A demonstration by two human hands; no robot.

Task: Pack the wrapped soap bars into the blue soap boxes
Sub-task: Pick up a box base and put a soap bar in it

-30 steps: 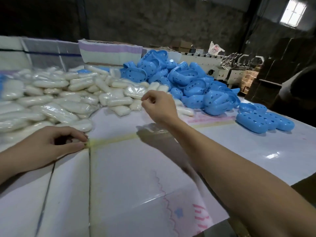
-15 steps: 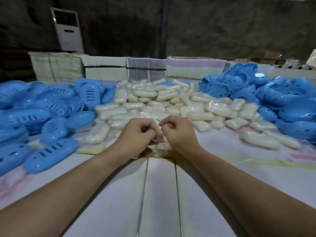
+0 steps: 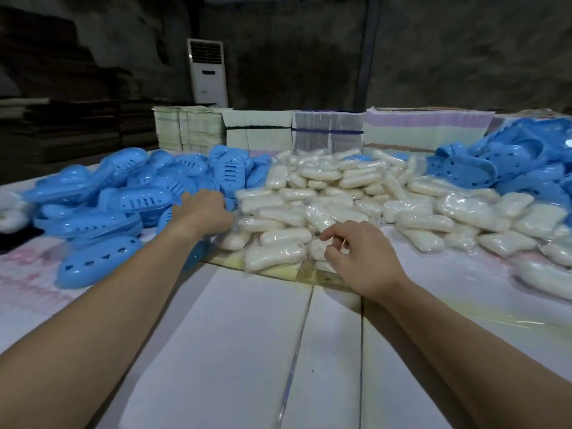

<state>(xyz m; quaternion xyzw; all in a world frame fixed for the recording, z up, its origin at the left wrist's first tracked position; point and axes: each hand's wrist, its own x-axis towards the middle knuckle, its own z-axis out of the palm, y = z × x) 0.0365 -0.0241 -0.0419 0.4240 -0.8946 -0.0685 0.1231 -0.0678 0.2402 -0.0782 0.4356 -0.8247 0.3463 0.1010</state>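
Blue plastic boxes (image 3: 133, 199) lie in a loose heap on the left of the table (image 3: 235, 351), oval and smooth, with slots or small heart-shaped holes cut in them; a second blue heap (image 3: 507, 168) is at the far right, its parts open like shallow dishes. Between the two heaps there is a wide pile of soap bars (image 3: 334, 193), pale cream, rounded, each sealed in thin clear film that wrinkles and shines. The left hand (image 3: 205, 210) reaches forward to the edge of the left heap, just where it meets the soaps; its fingers are hidden behind the hand, so I cannot tell if it grips anything. The right hand (image 3: 359, 255) is over the near edge of the soap pile, its fingers curled loosely, thumb and forefinger close together at the film of a bar (image 3: 318, 247); a firm pinch is not clear. The table surface is white, glossy sheet with seams. Behind stand stacks of flat cartons (image 3: 427, 128) and a white cooling unit (image 3: 208, 72).
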